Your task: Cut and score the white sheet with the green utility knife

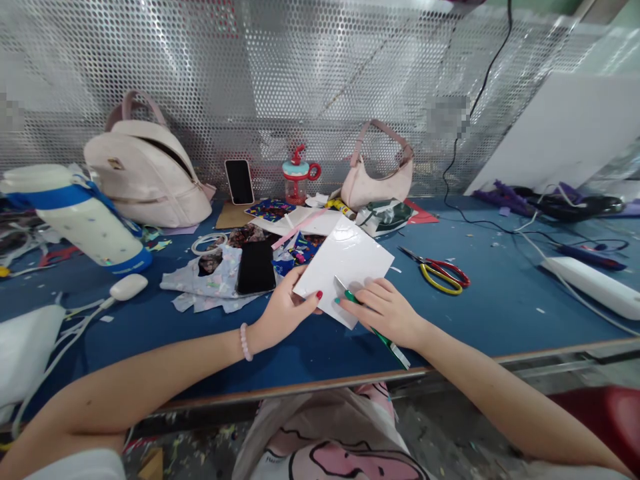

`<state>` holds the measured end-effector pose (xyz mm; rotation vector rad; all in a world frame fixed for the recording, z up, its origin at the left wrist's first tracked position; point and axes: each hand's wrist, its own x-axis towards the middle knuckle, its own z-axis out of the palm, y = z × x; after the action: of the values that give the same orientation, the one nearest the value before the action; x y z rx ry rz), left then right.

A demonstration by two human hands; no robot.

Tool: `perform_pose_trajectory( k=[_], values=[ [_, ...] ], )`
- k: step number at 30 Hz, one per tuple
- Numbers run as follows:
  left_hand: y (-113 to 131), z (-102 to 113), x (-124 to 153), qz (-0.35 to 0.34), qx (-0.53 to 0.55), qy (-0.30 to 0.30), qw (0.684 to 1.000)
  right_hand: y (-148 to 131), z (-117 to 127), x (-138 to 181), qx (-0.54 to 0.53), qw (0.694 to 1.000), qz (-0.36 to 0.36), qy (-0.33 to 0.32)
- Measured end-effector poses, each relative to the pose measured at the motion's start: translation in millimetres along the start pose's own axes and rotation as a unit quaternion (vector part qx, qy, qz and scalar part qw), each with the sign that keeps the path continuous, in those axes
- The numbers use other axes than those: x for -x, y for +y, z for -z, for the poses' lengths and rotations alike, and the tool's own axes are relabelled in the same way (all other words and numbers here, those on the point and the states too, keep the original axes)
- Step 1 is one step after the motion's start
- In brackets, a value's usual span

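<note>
My left hand (289, 308) grips a white card sheet (345, 257) by its left edge, thumb on top and the other fingers underneath. The sheet is held tilted above the blue table and looks glossy. My right hand (390, 313) is closed round a green craft knife (385, 340), whose pointed metal tip lies over the middle of the sheet. Whether the tip touches the surface I cannot tell. Right of the sheet lie scissors (440, 275) with one red and one yellow handle. A black phone (256, 267) rests on fabric scraps just left of the sheet.
A white backpack (145, 173) and a bottle (85, 227) stand on the left. Behind the sheet are a propped phone (239, 182), a red-handled cup (296, 177) and a handbag (379, 173). A power strip (597, 285) and cables lie at right. The blue table (480, 320) ends near me.
</note>
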<state>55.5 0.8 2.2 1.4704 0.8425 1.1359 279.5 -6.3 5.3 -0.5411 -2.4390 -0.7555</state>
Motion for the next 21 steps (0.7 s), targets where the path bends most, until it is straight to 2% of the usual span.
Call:
perform_pose_trajectory(
  k=[5,21],
  values=[
    [1.5,-0.3,0.8,-0.005,-0.031,-0.011,0.999,-0.3,2.0,-1.9,0.004,1.0,0.002,-0.001],
    [-1.0,-1.4,0.5,-0.029,-0.035,-0.02,0.999,0.0,1.8,-1.2,-0.017,1.0,0.014,-0.002]
  ],
)
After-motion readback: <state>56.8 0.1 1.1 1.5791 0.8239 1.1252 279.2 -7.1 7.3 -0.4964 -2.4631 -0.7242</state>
